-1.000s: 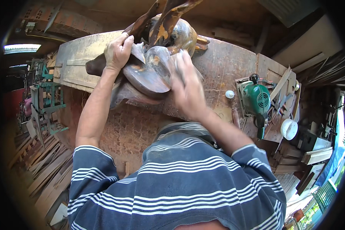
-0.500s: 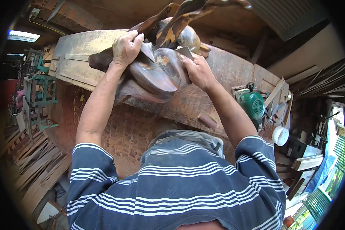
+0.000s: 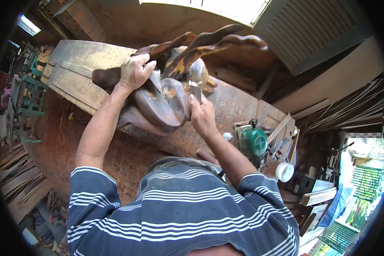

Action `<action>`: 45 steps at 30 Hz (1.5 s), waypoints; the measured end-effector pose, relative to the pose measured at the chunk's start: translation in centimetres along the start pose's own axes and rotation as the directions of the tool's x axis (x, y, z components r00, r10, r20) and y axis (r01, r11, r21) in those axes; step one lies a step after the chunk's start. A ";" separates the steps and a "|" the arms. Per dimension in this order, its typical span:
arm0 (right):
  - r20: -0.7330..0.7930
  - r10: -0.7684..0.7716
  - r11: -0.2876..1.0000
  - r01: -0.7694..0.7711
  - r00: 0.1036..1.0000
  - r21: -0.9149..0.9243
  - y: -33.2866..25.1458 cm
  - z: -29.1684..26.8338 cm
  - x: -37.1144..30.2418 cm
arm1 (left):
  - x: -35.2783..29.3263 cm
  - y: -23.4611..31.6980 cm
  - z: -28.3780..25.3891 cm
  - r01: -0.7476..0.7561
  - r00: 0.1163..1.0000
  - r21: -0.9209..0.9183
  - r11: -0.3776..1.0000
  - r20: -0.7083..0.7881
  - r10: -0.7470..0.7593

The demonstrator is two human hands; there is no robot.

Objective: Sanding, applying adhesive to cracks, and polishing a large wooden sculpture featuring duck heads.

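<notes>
A polished dark wood carving (image 3: 155, 109) with rounded lobes and long wavy branches (image 3: 205, 45) lies on the workbench. Its brown tapered end (image 3: 101, 77) points left. My left hand (image 3: 134, 72) is closed over the upper left of the carving, fingers wrapped round it. A pale grey pointed piece (image 3: 156, 81) shows beside that thumb; I cannot tell whether it is a sheet or part of the wood. My right hand (image 3: 203, 115) pinches a small flat dark piece (image 3: 196, 91), perhaps folded sandpaper, against the right side of the lobes.
The worn wooden workbench (image 3: 230, 102) runs from left to right. On its right part stand a green power tool (image 3: 252, 141), several hand tools and a white round container (image 3: 284, 171). A reddish-brown block (image 3: 206, 155) lies near the front edge. Wood strips (image 3: 23, 175) are stacked at left.
The whole view has shifted, showing a bright window at the top. My right hand has come slightly nearer me along the carving, with the flat piece. My left hand keeps its grip.
</notes>
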State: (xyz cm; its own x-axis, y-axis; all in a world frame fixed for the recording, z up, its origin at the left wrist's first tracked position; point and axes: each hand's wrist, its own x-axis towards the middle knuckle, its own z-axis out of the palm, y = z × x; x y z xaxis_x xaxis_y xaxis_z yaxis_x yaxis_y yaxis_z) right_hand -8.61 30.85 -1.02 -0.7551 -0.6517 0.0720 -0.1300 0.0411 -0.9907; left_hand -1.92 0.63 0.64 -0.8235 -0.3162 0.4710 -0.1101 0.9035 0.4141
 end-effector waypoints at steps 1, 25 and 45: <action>-0.005 0.002 1.000 -0.002 1.000 -0.016 -0.4 -0.1 -0.4 | -0.1 -0.1 0.0 0.005 1.000 0.001 1.000 0.000 -0.005; -0.137 0.194 0.927 -0.136 0.971 0.350 -4.0 -9.3 -11.3 | -17.0 17.9 -4.2 -0.118 0.970 -0.279 0.953 0.171 0.170; 0.312 0.277 0.954 -0.300 0.909 0.027 -6.2 4.6 -15.7 | -25.0 15.7 -11.8 0.608 0.792 -0.779 0.153 0.581 -0.190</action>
State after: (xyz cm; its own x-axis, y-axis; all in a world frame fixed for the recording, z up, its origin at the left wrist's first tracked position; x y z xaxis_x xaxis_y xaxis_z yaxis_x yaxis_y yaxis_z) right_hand 6.98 37.34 3.50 -0.5219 -0.8170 -0.2453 0.1200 0.2143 -0.9694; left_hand 23.48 19.25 4.58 -0.9542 -0.2542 -0.1580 -0.0840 -0.2793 0.9565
